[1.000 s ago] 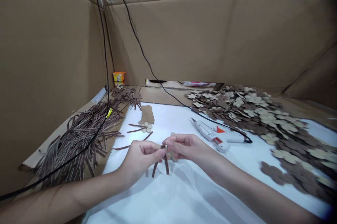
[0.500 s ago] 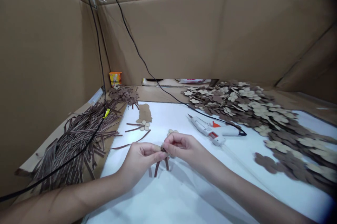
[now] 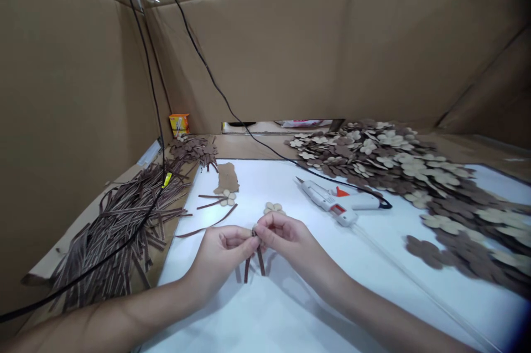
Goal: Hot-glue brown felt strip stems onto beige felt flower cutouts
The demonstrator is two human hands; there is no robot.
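My left hand (image 3: 226, 250) and my right hand (image 3: 286, 237) meet over the white board, each closed in a pinch. Between their fingertips is a brown ribbon (image 3: 260, 260) with pale stitched lines; its two ends hang down below the fingers. The top of the ribbon, where both hands grip, is mostly hidden. Just beyond my right hand lies a beige flower cutout (image 3: 274, 208). Farther left, another beige flower (image 3: 228, 197) has ribbon ends sticking out from it, and a loose ribbon strip (image 3: 207, 227) lies nearer my left hand.
A white glue gun (image 3: 332, 201) rests right of my hands, its pale cord trailing toward me. Brown and beige flowers (image 3: 398, 159) are heaped at right. Ribbon strips (image 3: 120, 226) pile up at left. A black cable (image 3: 215, 82) hangs across; cardboard walls (image 3: 269, 48) enclose the board.
My hands stay pinched on the ribbon, with its hanging ends shifted slightly. The flower beyond my right hand shows more fully. The whole view has moved a little.
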